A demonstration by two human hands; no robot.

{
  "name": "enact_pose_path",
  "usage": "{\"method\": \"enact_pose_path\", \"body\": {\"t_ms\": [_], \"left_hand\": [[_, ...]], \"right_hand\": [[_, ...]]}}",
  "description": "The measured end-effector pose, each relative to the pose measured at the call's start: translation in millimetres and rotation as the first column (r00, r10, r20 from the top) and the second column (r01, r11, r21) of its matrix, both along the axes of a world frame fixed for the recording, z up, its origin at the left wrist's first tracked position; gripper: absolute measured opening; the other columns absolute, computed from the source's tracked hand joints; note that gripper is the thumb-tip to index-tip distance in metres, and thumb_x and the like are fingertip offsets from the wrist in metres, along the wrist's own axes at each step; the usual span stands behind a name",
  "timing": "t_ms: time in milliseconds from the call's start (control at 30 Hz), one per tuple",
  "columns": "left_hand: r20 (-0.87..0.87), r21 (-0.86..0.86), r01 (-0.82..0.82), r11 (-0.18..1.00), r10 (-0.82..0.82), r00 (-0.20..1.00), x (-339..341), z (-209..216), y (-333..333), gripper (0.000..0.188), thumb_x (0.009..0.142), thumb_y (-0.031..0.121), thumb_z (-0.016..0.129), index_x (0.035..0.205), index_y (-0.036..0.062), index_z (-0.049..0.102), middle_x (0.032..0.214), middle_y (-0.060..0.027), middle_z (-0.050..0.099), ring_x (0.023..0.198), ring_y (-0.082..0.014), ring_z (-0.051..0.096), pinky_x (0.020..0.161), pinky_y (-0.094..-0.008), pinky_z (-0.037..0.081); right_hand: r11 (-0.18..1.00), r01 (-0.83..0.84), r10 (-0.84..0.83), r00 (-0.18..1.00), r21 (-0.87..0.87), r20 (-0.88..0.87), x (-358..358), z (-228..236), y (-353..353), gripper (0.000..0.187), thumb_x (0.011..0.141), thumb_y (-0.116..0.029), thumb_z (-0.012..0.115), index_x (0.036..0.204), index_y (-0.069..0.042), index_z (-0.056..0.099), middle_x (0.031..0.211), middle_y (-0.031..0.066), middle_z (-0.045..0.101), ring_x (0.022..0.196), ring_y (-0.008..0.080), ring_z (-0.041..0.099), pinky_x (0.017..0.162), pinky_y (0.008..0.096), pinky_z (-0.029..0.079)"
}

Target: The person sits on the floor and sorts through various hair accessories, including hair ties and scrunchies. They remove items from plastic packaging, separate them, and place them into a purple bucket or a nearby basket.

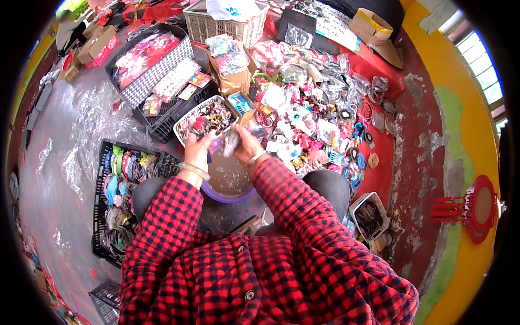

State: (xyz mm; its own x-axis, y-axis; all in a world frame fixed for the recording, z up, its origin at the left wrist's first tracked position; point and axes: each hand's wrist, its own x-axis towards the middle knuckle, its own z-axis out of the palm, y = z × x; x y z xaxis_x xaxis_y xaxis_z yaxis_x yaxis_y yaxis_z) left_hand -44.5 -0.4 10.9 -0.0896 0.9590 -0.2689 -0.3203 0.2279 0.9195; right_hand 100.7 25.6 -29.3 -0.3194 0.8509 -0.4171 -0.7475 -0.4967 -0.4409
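Greyish blurred item (230, 142) is at center frame, above the far part of a purple-rimmed basin (227, 199) with murky brown contents. Motion blur; exact kind unreadable.

Right hand (249, 145): fingers curled round the item, thumb side up, grip closed on it. Pale band (255, 158) at the wrist. Forearm in red-and-black check sleeve runs from lower right up and left, elbow bent outward.

Left hand (197, 150): fingers partly bent, hand angled up and right toward the item, just beside it. A purplish bit shows near the fingertips; can't tell if it's gripped, or how far the fingers close. Pale bangle (195, 171) at the wrist. Forearm slants from lower left up and right.

So the forearms converge, hands nearly meeting, both held out in front of the torso between grey-clad knees.

Around: pale basket (178, 131) of mixed small accessories just beyond the hands; small box (241, 104) with blue contents at its right. Heap of bagged accessories (309, 116) on red cloth (382, 162), right of center. Black crate (98, 216) of headbands at left.
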Motion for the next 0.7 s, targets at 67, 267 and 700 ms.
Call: {"method": "enact_pose_path", "body": {"t_ms": [67,267,700], "left_hand": [[0.133,-0.014,0.031,0.999,-0.029,0.991,4,5,-4,0.02,0.082,0.008,0.06,0.101,0.0072,0.054,0.087,-0.0032,0.061,0.069,-0.01,0.058,0.054,-0.0213,0.042],[0.256,-0.07,0.191,0.979,-0.168,0.952,5,15,-8,0.03,0.076,-0.003,0.06,0.103,0.0078,0.053,0.086,-0.0024,0.061,0.07,-0.0095,0.058,0.05,-0.0211,0.039],[0.285,0.223,-0.174,0.959,0.107,0.953,-19,37,-1,0.026,0.078,-0.006,0.049,0.099,0.0094,0.051,0.086,0.0012,0.053,0.067,-0.0094,0.049,0.055,-0.0223,0.041]], "right_hand": [[0.996,0.045,-0.038,0.995,0.074,-0.092,1,30,-10,0.021,0.088,-0.015,0.047,0.107,-0.008,0.052,0.093,0.0035,0.058,0.087,0.0195,0.056,0.079,0.0369,0.046],[0.958,-0.21,0.17,0.965,0.197,0.201,11,52,-17,0.032,0.087,-0.01,0.048,0.119,-0.008,0.052,0.102,0.0031,0.06,0.087,0.017,0.057,0.079,0.0343,0.046],[0.933,-0.335,0.221,0.822,0.132,0.524,69,80,-2,0.01,0.077,-0.003,0.062,0.087,-0.001,0.063,0.079,0.0038,0.063,0.067,0.0108,0.057,0.063,0.0223,0.046]]}}
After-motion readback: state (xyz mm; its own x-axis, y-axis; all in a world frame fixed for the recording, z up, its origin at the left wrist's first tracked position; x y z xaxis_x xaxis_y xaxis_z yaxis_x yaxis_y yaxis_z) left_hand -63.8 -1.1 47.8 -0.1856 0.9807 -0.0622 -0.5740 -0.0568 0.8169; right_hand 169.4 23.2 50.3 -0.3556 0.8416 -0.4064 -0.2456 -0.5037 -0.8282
